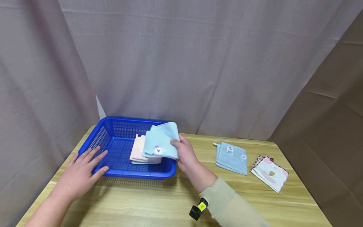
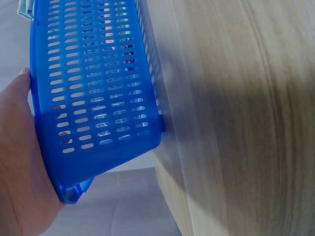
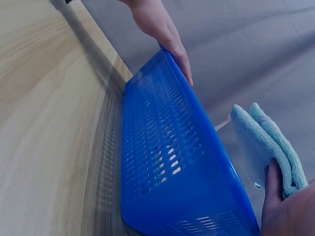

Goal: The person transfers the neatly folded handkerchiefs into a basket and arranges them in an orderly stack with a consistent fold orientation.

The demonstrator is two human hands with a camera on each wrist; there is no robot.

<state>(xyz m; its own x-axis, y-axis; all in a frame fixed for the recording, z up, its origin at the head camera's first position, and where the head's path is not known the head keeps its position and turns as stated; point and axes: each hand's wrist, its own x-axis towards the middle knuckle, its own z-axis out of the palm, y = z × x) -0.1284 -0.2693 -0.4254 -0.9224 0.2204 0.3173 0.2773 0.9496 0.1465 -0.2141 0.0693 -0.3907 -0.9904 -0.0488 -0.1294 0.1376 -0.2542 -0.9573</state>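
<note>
My right hand (image 1: 187, 154) pinches a folded light-blue towel (image 1: 162, 140) by its right edge, thumb on top. The towel hangs over the right part of a blue plastic basket (image 1: 133, 173). Beneath it, folded pink towels (image 1: 138, 148) and a light-blue one lie stacked inside the basket. In the right wrist view, the held towel (image 3: 266, 142) shows its doubled layers above the basket rim. My left hand (image 1: 82, 173) rests at the basket's front left corner with fingers spread over the rim; in the left wrist view that hand (image 2: 22, 157) lies along the rim.
On the table (image 1: 136, 201), right of the basket, lies a folded blue towel (image 1: 231, 157) with a label. Farther right is a white and pink patterned cloth (image 1: 270, 173) with a checked edge. Grey curtain (image 1: 198, 63) hangs behind the table, and brown cloth (image 1: 329, 126) stands at the right.
</note>
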